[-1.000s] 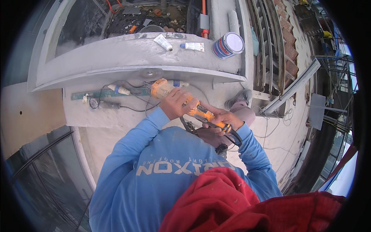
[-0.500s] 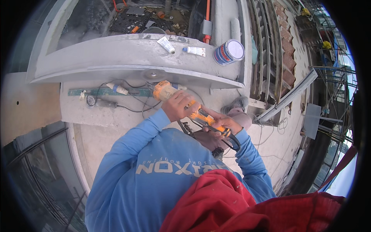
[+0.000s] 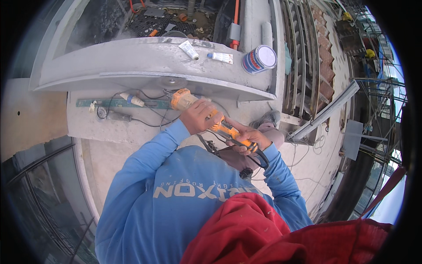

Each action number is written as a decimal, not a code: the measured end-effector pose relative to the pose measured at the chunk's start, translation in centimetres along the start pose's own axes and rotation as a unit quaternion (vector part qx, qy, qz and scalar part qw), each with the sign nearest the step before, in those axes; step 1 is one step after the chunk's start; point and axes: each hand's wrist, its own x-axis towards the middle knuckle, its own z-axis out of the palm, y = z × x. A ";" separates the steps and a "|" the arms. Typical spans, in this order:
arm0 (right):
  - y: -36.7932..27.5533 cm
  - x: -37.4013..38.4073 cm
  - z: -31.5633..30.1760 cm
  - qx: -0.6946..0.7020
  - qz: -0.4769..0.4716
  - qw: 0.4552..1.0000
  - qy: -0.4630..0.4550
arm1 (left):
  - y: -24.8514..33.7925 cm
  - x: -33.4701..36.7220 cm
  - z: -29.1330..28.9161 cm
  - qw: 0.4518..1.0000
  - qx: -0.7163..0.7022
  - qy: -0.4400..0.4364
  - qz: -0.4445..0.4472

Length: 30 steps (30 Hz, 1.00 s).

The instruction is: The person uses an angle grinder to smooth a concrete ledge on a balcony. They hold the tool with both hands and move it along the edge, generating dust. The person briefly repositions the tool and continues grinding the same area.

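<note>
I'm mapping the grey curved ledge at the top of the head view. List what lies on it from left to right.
White squeezed tube → small white tube with a blue cap → blue and red tin with a white lid.

Setting: outdoors, in daylight, high on a building under construction.
Ledge: a grey curved concrete ledge [image 3: 132, 61] crosses the top.
Floor: pale, dusty concrete slab [image 3: 307, 167] strewn with thin cables.
Left: dark glass panels [image 3: 35, 198].
Right: scaffolding [image 3: 373, 88], perhaps several levels.
Behind the ledge: metal grating [image 3: 149, 24] with debris.
</note>
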 end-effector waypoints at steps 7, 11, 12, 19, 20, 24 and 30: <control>0.7 -3.3 1.2 -0.005 -0.015 1.000 0.023 | 2.7 1.6 0.7 1.000 -0.008 0.012 -0.001; 0.6 -2.4 0.2 -0.006 -0.008 1.000 0.013 | 2.2 1.1 0.4 1.000 -0.013 -0.004 -0.011; 0.5 -1.8 0.0 -0.006 -0.006 1.000 0.006 | 1.8 0.7 0.4 1.000 -0.009 -0.008 -0.013; -0.5 1.9 -0.5 0.019 -0.007 1.000 -0.001 | -1.7 -0.9 -0.3 1.000 -0.005 -0.019 -0.004; -0.6 1.8 -0.2 0.016 -0.005 1.000 -0.001 | -1.7 -0.7 -0.2 1.000 -0.002 -0.015 -0.004; -0.3 0.1 0.5 0.004 0.005 1.000 0.014 | -0.2 0.4 -0.3 1.000 -0.001 -0.003 -0.003; 0.2 -3.3 2.3 -0.004 -0.010 0.999 0.045 | 2.4 1.8 0.4 1.000 -0.016 0.006 -0.007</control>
